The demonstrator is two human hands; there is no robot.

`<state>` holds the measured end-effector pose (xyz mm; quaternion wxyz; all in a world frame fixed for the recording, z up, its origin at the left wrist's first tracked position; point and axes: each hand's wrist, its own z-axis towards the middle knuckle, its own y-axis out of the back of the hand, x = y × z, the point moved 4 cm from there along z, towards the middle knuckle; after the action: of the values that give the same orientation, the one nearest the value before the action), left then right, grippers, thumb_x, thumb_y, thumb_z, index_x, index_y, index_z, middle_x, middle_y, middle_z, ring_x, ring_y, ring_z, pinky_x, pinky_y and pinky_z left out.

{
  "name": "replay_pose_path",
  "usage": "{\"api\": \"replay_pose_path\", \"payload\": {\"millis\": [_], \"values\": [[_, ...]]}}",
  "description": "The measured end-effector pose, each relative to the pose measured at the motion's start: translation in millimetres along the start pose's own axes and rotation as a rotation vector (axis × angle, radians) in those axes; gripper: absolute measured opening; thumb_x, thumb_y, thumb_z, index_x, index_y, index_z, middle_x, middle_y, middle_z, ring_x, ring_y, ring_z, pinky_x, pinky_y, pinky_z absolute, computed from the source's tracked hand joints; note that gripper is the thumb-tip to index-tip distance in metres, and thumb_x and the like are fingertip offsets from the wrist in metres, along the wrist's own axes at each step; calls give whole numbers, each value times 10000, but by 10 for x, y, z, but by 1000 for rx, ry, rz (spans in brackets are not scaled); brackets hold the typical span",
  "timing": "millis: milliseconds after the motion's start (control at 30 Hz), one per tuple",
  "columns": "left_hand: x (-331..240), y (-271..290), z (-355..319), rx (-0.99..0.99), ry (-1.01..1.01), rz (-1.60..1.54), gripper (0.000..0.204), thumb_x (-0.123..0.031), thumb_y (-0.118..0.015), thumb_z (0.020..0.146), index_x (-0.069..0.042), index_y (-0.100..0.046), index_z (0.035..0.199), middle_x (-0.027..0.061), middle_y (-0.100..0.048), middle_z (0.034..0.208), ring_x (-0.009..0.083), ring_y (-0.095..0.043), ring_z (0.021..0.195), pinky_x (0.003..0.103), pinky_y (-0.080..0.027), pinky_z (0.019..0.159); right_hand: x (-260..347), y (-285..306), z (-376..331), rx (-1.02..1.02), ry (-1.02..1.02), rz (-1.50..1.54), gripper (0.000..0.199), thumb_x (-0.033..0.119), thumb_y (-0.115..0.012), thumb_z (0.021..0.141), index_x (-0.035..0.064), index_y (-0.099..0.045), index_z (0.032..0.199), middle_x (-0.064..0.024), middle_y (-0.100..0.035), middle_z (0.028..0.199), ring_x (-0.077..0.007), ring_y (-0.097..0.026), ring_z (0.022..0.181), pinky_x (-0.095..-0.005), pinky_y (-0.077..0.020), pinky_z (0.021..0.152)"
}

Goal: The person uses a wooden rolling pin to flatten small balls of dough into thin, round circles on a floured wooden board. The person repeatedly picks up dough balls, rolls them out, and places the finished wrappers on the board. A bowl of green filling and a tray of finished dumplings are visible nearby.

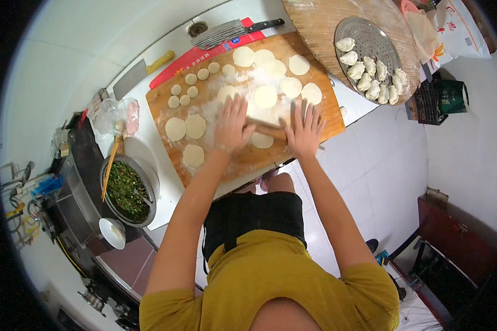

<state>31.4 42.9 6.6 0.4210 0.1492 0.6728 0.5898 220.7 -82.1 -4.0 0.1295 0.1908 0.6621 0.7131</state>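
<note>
With left hand (232, 126) and right hand (305, 132) flat, fingers outstretched on the slim brown wooden rolling pin (268, 129), we should press evenly

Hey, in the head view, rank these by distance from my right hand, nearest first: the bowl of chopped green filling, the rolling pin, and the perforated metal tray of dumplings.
From your right hand:
1. Rolling pin: under the hand, reaching left.
2. Perforated metal tray: ahead, to the right.
3. Bowl of chopped green filling: far over on the left.
</note>
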Motion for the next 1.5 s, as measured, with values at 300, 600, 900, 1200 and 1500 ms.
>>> {"api": "replay_pose_path", "payload": {"millis": [300, 600, 900, 1200, 1500], "values": [[22, -7, -56, -57, 14, -37, 776, -350, -650, 812, -103, -337, 1478, 150, -274, 1554, 381, -249, 1425, 489, -233, 1155, 14, -49, -8, -10, -31, 21, 715, 443, -565, 873, 231, -314, 1508, -154, -224, 1575, -410, -213, 1432, -663, -158, 1105], [259, -183, -821, 130, -32, -48, 722, -290, -581, 869, -71, -289, 1493, 183, -249, 1555, 420, -229, 1421, 533, -197, 1159, 315, 190, -578, 127, 153, 140, 727, 521, -516, 895, 215, -292, 1515, -140, -209, 1586, -417, -206, 1434, -702, -151, 1078], [257, -92, -825, 53, 57, -1, 726, -316, -596, 868, -99, -297, 1494, 174, -263, 1552, 413, -259, 1411, 529, -225, 1145, 309, 33, -617, 89, 184, 127, 703, 455, -560, 878, 206, -332, 1495, -159, -193, 1585, -420, -208, 1429, -690, -126, 1095], [-10, 211, -257, -141, 92, -32, 672, -255, -587, 863, -82, -347, 1467, 196, -294, 1526, 399, -287, 1398, 512, -239, 1141, 122, -86, -115, 100, 161, 330, 385, 437, -605, 884, 81, -589, 1030, -121, -598, 957, -293, -630, 834, -400, -520, 716], [-551, -60, -263, -248, 173, -399, 412, -87, -548, 852, -12, -545, 1256, 194, -540, 1228, 378, -521, 1121, 437, -439, 969, -205, 172, -426, 234, -490, 861, 468, 362, -413, 1017, -37, -645, 937, -284, -629, 866, -436, -610, 816, -465, -470, 754]]}}
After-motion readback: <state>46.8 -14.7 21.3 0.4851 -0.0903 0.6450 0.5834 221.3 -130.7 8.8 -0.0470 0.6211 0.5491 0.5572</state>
